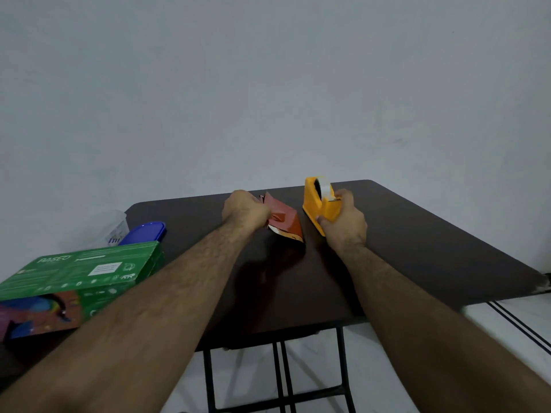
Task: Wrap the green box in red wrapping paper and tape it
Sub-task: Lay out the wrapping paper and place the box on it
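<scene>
The green box (pixel 80 272) lies on its side at the left edge of the dark table (pixel 417 234), unwrapped, with a colourful printed face toward me. Far across the table, my left hand (pixel 246 208) grips a folded piece of red wrapping paper (pixel 284 223) that rests on the tabletop. Just right of it stands a yellow tape dispenser (pixel 319 204) with a roll of clear tape; my right hand (pixel 343 223) holds its near end, fingers curled round the base.
A blue lid (pixel 146 232) and a clear plastic container (pixel 107 231) sit behind the green box at the table's left. A pale wall rises behind the table. The table's front edge and black metal legs (pixel 280 377) show below over a white floor.
</scene>
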A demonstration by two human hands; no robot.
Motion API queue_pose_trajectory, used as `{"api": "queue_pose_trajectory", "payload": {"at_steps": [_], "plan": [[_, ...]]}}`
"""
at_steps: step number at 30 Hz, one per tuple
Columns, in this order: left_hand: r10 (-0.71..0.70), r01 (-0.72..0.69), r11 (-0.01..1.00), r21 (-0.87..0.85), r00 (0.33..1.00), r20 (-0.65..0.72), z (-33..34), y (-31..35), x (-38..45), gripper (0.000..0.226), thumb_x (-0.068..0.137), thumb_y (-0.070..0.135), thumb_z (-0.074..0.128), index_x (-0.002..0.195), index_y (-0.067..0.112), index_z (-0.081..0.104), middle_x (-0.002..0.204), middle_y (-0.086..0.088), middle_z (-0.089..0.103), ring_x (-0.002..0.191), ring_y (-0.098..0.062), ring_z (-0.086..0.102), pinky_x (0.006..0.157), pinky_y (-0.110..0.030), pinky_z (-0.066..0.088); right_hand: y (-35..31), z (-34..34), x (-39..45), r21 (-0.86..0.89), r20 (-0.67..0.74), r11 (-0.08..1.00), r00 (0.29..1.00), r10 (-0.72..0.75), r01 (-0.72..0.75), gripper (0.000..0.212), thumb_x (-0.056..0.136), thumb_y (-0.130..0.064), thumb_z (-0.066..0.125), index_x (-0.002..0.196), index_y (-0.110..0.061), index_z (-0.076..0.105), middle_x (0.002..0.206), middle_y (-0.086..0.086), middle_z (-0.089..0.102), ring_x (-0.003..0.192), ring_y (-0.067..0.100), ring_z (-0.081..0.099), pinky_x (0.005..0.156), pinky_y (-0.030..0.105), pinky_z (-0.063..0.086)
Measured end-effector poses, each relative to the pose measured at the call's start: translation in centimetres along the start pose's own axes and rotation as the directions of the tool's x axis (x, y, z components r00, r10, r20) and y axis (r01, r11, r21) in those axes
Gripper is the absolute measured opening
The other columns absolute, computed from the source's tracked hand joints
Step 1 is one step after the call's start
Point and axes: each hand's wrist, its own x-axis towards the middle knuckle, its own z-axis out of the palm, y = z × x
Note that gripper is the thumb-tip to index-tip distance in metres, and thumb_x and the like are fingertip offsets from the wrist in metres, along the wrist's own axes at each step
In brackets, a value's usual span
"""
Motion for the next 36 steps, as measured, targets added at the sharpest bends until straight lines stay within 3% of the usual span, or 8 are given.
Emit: {"api": "queue_pose_trajectory", "payload": {"at_steps": [4,7,12,18,22,28,32,36], "plan": [[0.048,-0.048,0.992,-0.114,0.999,-0.008,-2.3,-0.7,-1.6,0.011,0.074,0.006,0.086,0.073,0.016,0.079,0.074,-0.001,0.077,0.072,-0.018,0.076,0.072,-0.04,0.068,0.0,0.3,-0.1,-0.018,0.011,0.997,0.997,-0.077,0.077,0.079,0.09,-0.028,0.081,0.153,-0.028,0.035,0.149,0.013,0.055,0.141,0.037,0.05,0.111,0.053,0.048],[0.059,-0.059,0.973,-0.223,0.998,-0.008,-3.8,-1.6,-2.4,0.015,0.075,0.01,0.091,0.08,0.016,0.079,0.077,-0.002,0.078,0.071,-0.019,0.078,0.071,-0.042,0.068,-0.3,0.8,-0.9,-0.13,-0.12,0.95,0.946,-0.3,0.284,0.074,0.091,-0.04,0.077,0.153,-0.016,0.044,0.163,0.018,0.039,0.155,0.035,0.029,0.124,0.053,0.031],[0.049,-0.038,0.923,-0.384,0.999,0.02,-5.6,-2.4,-4.1,0.021,0.074,0.009,0.095,0.086,0.009,0.077,0.078,-0.007,0.079,0.068,-0.021,0.079,0.063,-0.036,0.065,-3.7,1.1,-5.3,-0.139,-0.091,0.671,0.666,-0.741,0.728,0.059,0.092,-0.058,0.07,0.133,-0.015,0.067,0.131,0.007,0.064,0.123,0.025,0.054,0.111,0.044,0.038],[0.078,-0.021,0.855,-0.517,0.993,0.089,-7.9,-2.1,-5.4,0.029,0.074,0.013,0.097,0.092,0.002,0.077,0.085,-0.01,0.081,0.078,-0.023,0.079,0.066,-0.036,0.066,-5.0,2.5,-7.9,-0.251,0.033,0.576,0.602,-0.798,0.778,0.055,0.091,-0.064,0.063,0.12,-0.018,0.072,0.117,0.0,0.072,0.111,0.021,0.063,0.102,0.045,0.045],[0.119,-0.04,0.841,-0.54,0.987,0.111,-9.8,-2.4,-6.4,0.032,0.073,0.013,0.098,0.093,0.0,0.077,0.085,-0.011,0.081,0.069,-0.015,0.077,0.058,-0.025,0.059,-6.2,2.6,-8.6,-0.153,-0.049,0.668,0.67,-0.741,0.728,0.017,0.097,-0.031,0.064,0.104,-0.019,0.075,0.093,-0.004,0.073,0.09,0.021,0.066,0.087,0.042,0.049],[0.242,-0.219,0.922,-0.32,0.97,0.035,-12.4,-4.4,-7.0,0.045,0.069,0.034,0.1,0.101,0.018,0.074,0.078,-0.004,0.079,0.074,-0.021,0.077,0.068,-0.035,0.062,-8.6,0.9,-9.1,0.162,-0.185,0.891,0.9,-0.395,0.424,0.027,0.101,-0.023,0.062,0.075,-0.018,0.058,0.062,-0.009,0.051,0.058,0.008,0.046,0.056,0.03,0.031],[0.441,-0.427,0.894,0.137,0.893,-0.087,-14.0,-4.3,-8.2,0.068,0.089,0.058,0.076,0.145,0.022,0.061,0.132,-0.005,0.066,0.124,-0.023,0.062,0.105,-0.037,0.048,-10.3,-0.8,-8.7,0.269,-0.163,0.91,0.946,-0.281,0.317,0.03,0.101,-0.028,0.065,0.074,-0.019,0.058,0.061,-0.008,0.055,0.059,0.01,0.051,0.058,0.033,0.042],[0.5,-0.494,0.861,0.116,0.865,-0.027,-15.9,-2.0,-8.9,0.09,0.087,0.06,0.078,0.158,0.018,0.044,0.159,-0.006,0.047,0.147,-0.027,0.043,0.117,-0.036,0.036,-12.7,-2.4,-8.7,0.263,-0.152,0.899,0.935,-0.319,0.35,0.022,0.099,-0.028,0.067,0.084,-0.013,0.07,0.064,-0.007,0.06,0.065,0.015,0.055,0.062,0.031,0.04]]}}
